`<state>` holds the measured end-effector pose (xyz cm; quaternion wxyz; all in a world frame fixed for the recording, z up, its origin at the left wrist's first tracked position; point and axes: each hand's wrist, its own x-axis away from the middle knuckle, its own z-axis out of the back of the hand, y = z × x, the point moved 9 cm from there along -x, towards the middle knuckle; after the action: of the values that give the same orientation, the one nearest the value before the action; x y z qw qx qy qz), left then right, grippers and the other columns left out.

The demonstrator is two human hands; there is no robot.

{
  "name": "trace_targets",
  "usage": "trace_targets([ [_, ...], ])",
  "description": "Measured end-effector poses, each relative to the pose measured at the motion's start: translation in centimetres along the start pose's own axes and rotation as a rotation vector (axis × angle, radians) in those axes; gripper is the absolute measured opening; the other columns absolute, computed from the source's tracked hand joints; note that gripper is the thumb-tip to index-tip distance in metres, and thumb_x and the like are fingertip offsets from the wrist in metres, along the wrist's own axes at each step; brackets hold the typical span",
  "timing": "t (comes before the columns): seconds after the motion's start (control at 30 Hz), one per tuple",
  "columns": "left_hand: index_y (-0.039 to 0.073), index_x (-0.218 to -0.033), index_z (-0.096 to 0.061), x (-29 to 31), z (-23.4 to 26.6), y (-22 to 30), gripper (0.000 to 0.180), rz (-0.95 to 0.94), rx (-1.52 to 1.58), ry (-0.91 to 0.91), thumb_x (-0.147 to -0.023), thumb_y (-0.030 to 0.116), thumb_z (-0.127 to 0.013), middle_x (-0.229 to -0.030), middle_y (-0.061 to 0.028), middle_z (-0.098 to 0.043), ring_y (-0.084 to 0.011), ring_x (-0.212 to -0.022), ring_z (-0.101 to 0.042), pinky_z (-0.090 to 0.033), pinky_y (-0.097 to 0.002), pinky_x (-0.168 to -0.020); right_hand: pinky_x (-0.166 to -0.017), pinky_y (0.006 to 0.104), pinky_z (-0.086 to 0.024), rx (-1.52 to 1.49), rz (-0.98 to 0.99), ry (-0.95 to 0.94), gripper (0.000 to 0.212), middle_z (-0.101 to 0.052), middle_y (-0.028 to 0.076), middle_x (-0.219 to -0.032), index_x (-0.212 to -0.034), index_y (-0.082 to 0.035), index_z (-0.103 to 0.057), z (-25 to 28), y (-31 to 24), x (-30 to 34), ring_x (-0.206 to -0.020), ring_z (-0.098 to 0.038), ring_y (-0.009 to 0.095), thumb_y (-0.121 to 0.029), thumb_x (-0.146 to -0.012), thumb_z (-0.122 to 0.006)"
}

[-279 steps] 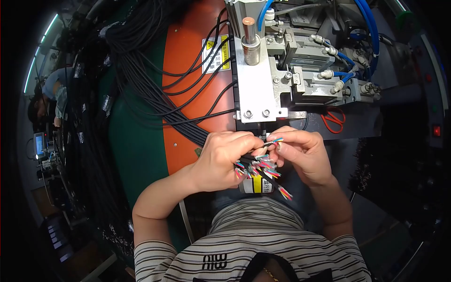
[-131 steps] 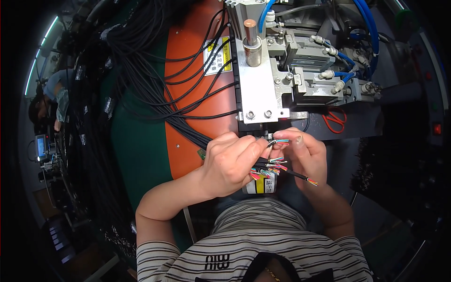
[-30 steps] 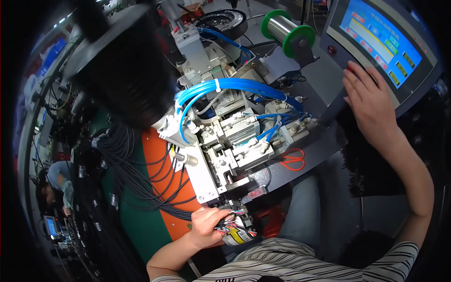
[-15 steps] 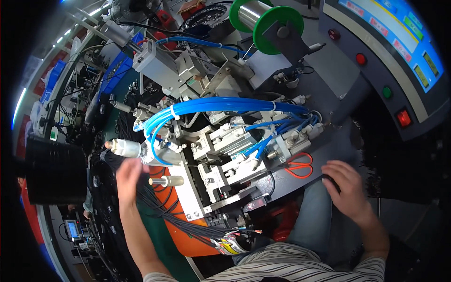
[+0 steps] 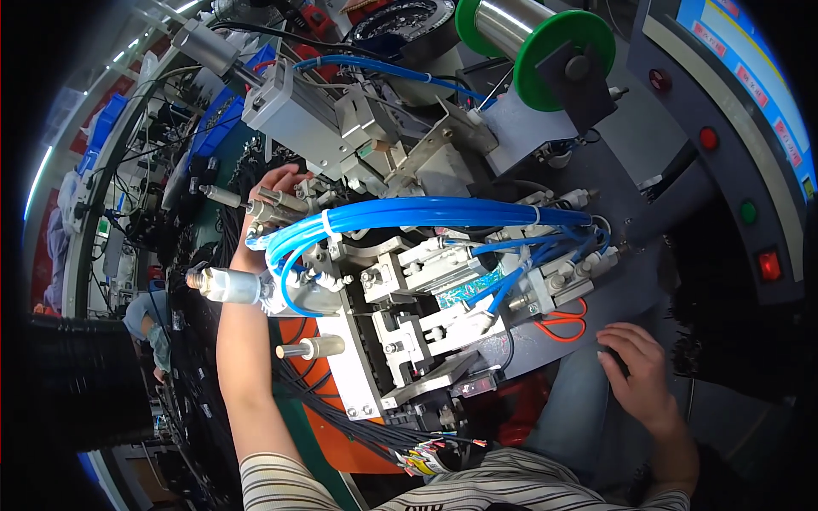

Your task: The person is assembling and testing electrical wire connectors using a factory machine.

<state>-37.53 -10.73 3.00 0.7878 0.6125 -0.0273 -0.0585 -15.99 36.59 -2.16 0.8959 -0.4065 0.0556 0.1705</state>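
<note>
My left hand (image 5: 278,180) reaches past the left side of a metal machine (image 5: 392,289), near its small cylinders and fittings (image 5: 285,203). The fittings hide much of that hand, so whether it grips anything does not show. Black cables (image 5: 228,220) lie beside it. Over my leg at the right is my right hand (image 5: 637,370), its fingers loosely curved and the thumb apart, with nothing in it. Closest to it are red-handled scissors (image 5: 562,324) on the machine's base plate. A bundle of blue air tubes (image 5: 434,209) arches over the machine.
A green spool of silver wire (image 5: 562,60) stands at the back right. Further right is a control panel with a screen and buttons (image 5: 708,138). Black cables with bare coloured ends (image 5: 426,460) lie across an orange surface (image 5: 332,439) near my lap. Blue bins (image 5: 217,128) stand far left.
My left hand has moved forward, from beside the front-left cylinder to behind the machine's fittings. My right hand stays over my leg. The whole view has shifted a little.
</note>
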Motion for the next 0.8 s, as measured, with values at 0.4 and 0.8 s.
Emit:
trace_targets([
  [0.4,-0.002,-0.107,-0.061,25.8,-10.4,10.1,0.049,-0.343,-0.545,-0.217,-0.071,0.025,-0.08,-0.105,-0.0162,-0.062,-0.0281,-0.092,-0.062,-0.048,-0.0393,-0.084,-0.084,0.0413,-0.05,0.327,0.293,0.174,0.025,-0.068,0.013,-0.101,-0.098,0.001,-0.065,6.5,-8.8,-4.2,-0.1,-0.064,0.032,0.003,-0.074,-0.07],
  [0.8,-0.002,-0.108,-0.061,29.7,-16.6,5.2,0.041,-0.512,-0.927,-0.269,-0.069,0.005,-0.07,-0.098,-0.0145,-0.058,-0.0308,-0.092,-0.057,-0.046,-0.0407,-0.079,-0.105,0.0469,-0.034,1.37,0.451,0.358,0.03,-0.062,0.012,-0.122,-0.112,0.001,-0.062,15.7,-17.8,-10.3,-0.127,-0.05,0.029,-0.007,-0.084,-0.066],
])
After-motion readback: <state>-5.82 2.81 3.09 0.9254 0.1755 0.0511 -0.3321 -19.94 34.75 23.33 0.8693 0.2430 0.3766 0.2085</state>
